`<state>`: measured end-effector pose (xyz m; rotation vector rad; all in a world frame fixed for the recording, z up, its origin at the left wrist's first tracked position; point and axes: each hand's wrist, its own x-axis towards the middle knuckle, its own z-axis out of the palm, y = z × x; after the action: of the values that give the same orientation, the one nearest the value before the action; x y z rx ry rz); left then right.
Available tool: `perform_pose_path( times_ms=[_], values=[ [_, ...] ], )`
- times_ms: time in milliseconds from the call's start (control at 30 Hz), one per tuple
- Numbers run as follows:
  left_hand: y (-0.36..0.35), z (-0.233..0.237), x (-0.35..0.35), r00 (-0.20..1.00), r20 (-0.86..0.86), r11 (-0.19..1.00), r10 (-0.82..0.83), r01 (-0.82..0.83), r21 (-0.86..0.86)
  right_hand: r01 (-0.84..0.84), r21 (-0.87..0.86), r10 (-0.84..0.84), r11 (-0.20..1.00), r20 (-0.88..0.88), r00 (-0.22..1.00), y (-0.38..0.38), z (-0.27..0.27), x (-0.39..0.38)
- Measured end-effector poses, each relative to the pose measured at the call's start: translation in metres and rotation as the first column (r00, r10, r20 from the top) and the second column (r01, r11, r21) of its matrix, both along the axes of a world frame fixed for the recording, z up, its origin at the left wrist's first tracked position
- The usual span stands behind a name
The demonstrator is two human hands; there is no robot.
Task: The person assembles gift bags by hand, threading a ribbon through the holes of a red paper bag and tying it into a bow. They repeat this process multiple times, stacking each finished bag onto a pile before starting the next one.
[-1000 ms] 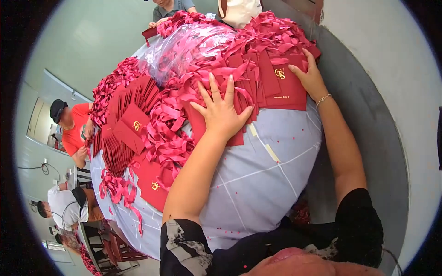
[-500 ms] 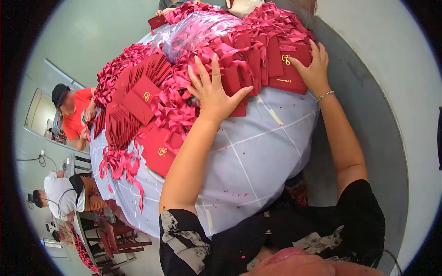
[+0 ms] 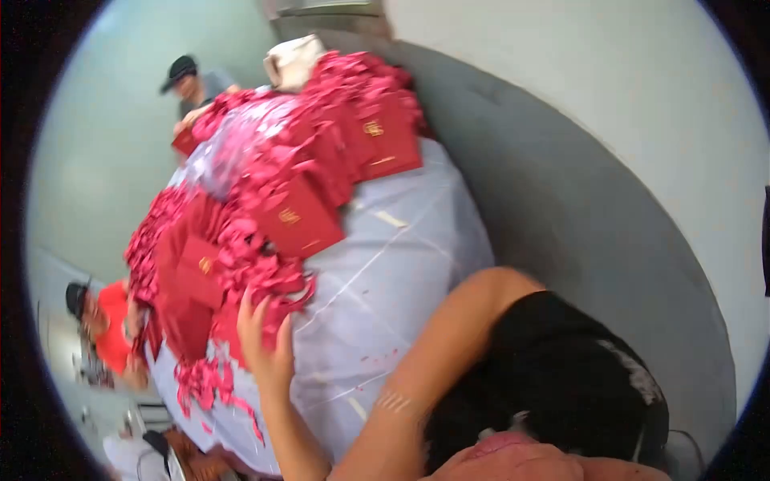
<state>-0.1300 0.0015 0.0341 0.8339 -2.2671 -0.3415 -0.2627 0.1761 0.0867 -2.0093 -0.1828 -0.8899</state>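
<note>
My left hand (image 3: pixel 269 349) is raised at the near edge of the pile, its fingers stretched and apart. Its fingertips are by pink-red ribbons (image 3: pixel 277 297) and a flat red packet (image 3: pixel 228 329) partly hidden behind them. My right forearm crosses low in front of me, a blurred bracelet at the wrist; that hand (image 3: pixel 361 453) is at the bottom edge with its fingers out of sight. Farther up lie a flat red packet with a gold emblem (image 3: pixel 301 220) and another gold-marked packet (image 3: pixel 389 140). A fanned stack of red packets (image 3: pixel 180 297) lies on the left.
A pale cloth with white lines covers the table (image 3: pixel 385 280). Clear plastic wrap (image 3: pixel 216 160) and a cream bag (image 3: pixel 293 62) are at the far side. A person in a black cap (image 3: pixel 196 84) and one in orange (image 3: pixel 112 329) work around it. A wall stands right.
The view has turned, and everything is blurrier. Both hands have left the packets at the right; the left is now by the near ribbons, the right has come down toward me.
</note>
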Motion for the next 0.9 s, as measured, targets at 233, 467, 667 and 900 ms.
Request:
perform_pose_path(
  times_ms=[233, 467, 667, 900],
  values=[
    [0.033, -0.036, 0.069, 0.911, -0.346, 0.948, 0.225, -0.123, 0.294, -0.044, 0.117, 0.045, 0.992, -0.001, 0.999, 0.032, -0.031, 0.098],
    [0.01, -0.05, 0.105, 0.888, -0.362, 0.919, 0.283, -0.143, 0.368, -0.192, 0.178, 0.188, 0.965, 0.035, 0.981, 0.064, -0.034, 0.161],
    [0.004, -0.059, 0.109, 0.909, -0.269, 0.91, 0.318, -0.213, 0.355, -0.257, 0.204, 0.256, 0.944, 0.036, 0.966, 0.082, -0.037, 0.186],
    [-0.018, -0.076, 0.126, 0.881, -0.278, 0.922, 0.382, -0.342, 0.181, -0.316, 0.239, 0.314, 0.918, 0.048, 0.948, 0.112, -0.035, 0.182]
  ],
)
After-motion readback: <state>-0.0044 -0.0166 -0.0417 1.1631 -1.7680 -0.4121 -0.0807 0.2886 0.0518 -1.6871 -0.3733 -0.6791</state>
